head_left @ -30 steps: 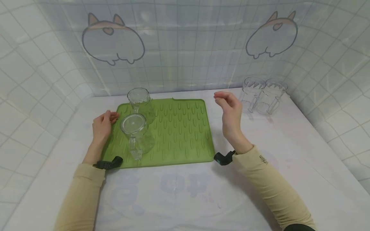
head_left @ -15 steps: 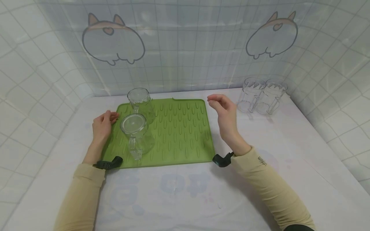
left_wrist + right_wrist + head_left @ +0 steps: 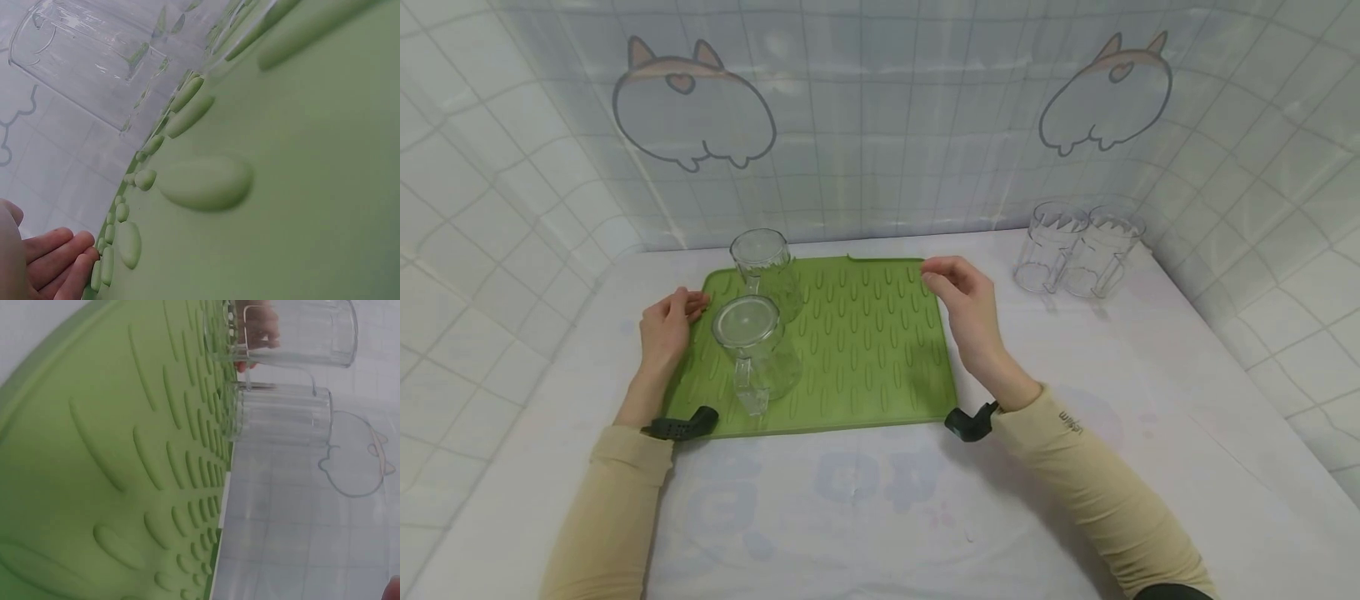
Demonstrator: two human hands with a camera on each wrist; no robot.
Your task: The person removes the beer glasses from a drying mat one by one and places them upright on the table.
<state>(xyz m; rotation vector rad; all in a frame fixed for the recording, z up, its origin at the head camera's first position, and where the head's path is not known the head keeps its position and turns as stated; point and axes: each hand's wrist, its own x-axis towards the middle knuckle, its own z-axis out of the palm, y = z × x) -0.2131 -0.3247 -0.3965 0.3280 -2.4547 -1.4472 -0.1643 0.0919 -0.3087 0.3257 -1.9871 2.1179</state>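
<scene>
Two clear glass mugs stand on the left part of a green ridged drying mat (image 3: 872, 350): a near mug (image 3: 748, 342), its handle toward the front, and a far mug (image 3: 763, 267) behind it. My left hand (image 3: 666, 329) rests at the mat's left edge, fingers relaxed and holding nothing; the left wrist view shows its fingertips (image 3: 75, 250) at that edge. Over the mat's right edge is my right hand (image 3: 966, 312), with loosely bent fingers and thumb and nothing between them. In the right wrist view only a sliver of it shows.
Two more clear mugs, a left one (image 3: 1048, 250) and a right one (image 3: 1101, 254), stand close together at the back right on the white tablecloth (image 3: 865, 517). A tile-patterned sheet (image 3: 887, 125) with cartoon animals hangs behind, and similar walls enclose both sides.
My right hand has moved left and slightly toward the front, from beside the right-hand mugs to over the mat's right edge. My left hand and all the mugs have stayed put.
</scene>
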